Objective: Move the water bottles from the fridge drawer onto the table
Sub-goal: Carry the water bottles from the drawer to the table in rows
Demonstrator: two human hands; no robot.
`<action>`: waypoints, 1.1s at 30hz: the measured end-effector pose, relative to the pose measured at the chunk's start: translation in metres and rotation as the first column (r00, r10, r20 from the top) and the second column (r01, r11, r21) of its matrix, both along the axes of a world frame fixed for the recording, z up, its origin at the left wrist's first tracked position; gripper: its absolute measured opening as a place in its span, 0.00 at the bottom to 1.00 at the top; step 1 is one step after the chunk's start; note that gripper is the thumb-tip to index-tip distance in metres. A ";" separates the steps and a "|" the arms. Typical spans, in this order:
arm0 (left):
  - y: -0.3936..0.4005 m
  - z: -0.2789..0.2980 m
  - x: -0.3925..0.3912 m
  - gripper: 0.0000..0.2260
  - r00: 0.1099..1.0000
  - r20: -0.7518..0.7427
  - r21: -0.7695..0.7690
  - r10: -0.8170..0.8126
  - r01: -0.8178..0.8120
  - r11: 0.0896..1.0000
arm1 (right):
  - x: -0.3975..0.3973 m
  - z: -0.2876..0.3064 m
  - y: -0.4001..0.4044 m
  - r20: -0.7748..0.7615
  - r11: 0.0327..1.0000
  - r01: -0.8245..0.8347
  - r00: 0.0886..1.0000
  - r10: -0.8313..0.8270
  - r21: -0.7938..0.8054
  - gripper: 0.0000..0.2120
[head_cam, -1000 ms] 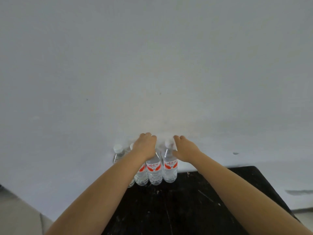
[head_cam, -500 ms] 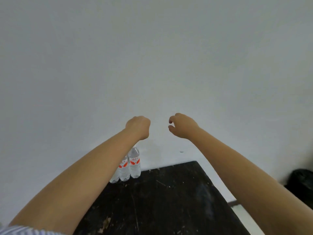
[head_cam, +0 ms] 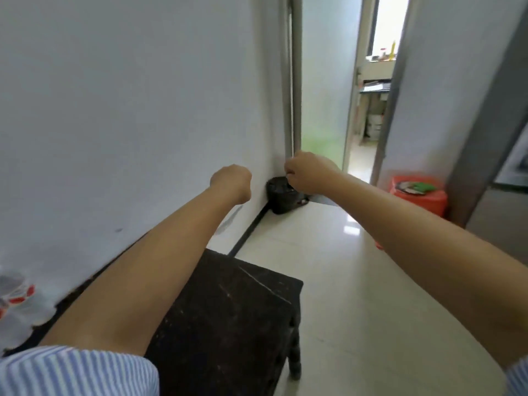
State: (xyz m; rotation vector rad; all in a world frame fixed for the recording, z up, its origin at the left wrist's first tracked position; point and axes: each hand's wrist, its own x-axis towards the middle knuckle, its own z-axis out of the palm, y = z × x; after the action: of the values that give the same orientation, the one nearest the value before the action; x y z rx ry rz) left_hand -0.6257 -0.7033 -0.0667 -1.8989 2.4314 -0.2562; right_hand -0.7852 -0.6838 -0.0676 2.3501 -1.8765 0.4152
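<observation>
My left hand is raised in the air in front of the white wall. Its fingers are curled into a loose fist and hold nothing. My right hand is level with it and a little apart. Its fingers are also curled inward, with the fingertips bent down toward the palm, and hold nothing. Neither hand touches any object.

Both forearms are bare and stretch forward. A blue-and-white striped sleeve covers my left upper arm at the bottom edge of the view.

The dark table lies below my left forearm, against the wall. Its top is scuffed and its near right leg shows.

The water bottles stand at the far left edge of the view, at the wall end of the table. They are blurred; red-and-white labels are visible, but I cannot count them.

Beyond my hands, a black bag sits on the pale floor in the corner. A red stool stands to the right, near an open doorway.
</observation>
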 end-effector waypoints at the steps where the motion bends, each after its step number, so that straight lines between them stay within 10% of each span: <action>1: 0.005 0.000 -0.034 0.09 0.998 -0.006 0.006 -0.056 0.056 0.998 | -0.030 -0.001 0.013 -0.006 0.998 0.057 0.998 -0.056 0.011 0.15; 19: 0.080 -0.012 -0.599 0.09 0.808 -0.118 0.002 -0.577 0.582 0.813 | -0.573 0.004 0.194 0.092 0.780 0.625 0.777 -0.622 -0.006 0.11; 33: -0.045 -0.040 -0.872 0.09 0.713 -0.086 0.064 -0.696 0.701 0.710 | -0.855 -0.054 0.105 -0.002 0.529 0.831 0.537 -0.844 0.170 0.09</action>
State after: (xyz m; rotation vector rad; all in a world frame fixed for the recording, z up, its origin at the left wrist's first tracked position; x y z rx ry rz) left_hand -1.4980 -0.7486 -0.1067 -0.8547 3.0287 -0.1016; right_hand -1.6405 -0.5785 -0.1219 1.1655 -2.8457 0.2419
